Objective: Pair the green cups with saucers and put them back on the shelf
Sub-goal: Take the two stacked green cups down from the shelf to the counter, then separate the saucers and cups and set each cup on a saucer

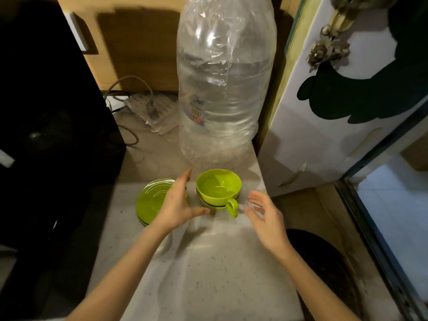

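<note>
A green cup (217, 187) sits upright on a green saucer (214, 206) on the pale counter, its handle pointing toward me and to the right. To its left lies a small stack of green saucers (150, 200). My left hand (177, 205) hovers open between the stack and the cup, fingers spread, covering the stack's right edge. On the cup's right, just off the handle, my right hand (266, 216) is open and holds nothing. Neither hand touches the cup.
A big clear water bottle (225, 84) wrapped in plastic stands right behind the cup. A black appliance (51, 135) walls off the left. Cables and a power strip (150, 107) lie at the back. A white door (335, 112) and a dark round bin (324, 262) are on the right.
</note>
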### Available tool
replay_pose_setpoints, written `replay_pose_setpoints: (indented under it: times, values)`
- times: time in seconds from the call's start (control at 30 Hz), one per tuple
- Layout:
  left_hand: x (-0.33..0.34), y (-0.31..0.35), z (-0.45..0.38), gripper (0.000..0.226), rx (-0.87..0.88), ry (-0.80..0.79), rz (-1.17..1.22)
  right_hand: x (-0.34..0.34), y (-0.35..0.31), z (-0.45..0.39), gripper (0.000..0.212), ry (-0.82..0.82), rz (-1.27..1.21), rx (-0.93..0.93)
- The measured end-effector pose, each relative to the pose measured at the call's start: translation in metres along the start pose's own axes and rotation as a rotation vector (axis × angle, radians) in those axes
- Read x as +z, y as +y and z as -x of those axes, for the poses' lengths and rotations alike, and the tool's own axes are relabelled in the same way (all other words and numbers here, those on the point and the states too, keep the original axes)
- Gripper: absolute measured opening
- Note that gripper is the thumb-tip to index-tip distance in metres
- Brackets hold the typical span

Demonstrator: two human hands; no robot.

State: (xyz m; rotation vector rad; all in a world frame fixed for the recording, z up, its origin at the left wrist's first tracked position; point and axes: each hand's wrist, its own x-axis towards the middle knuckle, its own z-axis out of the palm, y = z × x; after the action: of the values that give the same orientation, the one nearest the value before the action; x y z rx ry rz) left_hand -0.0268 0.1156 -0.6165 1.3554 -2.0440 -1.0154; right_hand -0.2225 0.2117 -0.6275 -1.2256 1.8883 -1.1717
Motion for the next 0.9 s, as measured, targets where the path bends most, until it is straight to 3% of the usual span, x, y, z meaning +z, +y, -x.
replay_pose_setpoints:
  times: [0.13, 0.27, 0.4, 0.53, 0.7, 0.9]
  values:
    - [-0.021, -0.006, 0.021, 0.099, 0.022, 0.138, -0.079, 0.001, -0.043, 0.001, 0.036, 0.081, 0.03, -0.245]
    - [-0.036, -0.025, 0.038, 0.111, -0.11, 0.193, -0.135, 0.035, -0.072, 0.007, 0.04, -0.099, 0.01, -0.343]
    - [-0.044, -0.052, 0.045, 0.137, -0.236, 0.183, -0.19, 0.085, -0.077, 0.006, 0.037, -0.304, -0.06, -0.225]
    - [-0.046, -0.065, 0.048, 0.146, -0.294, 0.099, -0.169, 0.118, -0.052, 0.01, 0.036, -0.313, 0.134, -0.115]
    - [-0.043, -0.073, 0.048, 0.122, -0.256, 0.124, -0.117, 0.128, -0.032, 0.007, 0.036, -0.306, 0.233, -0.019]
    - [-0.04, -0.076, 0.048, 0.118, -0.272, 0.184, -0.094, 0.129, -0.028, -0.001, 0.036, -0.293, 0.143, 0.065]
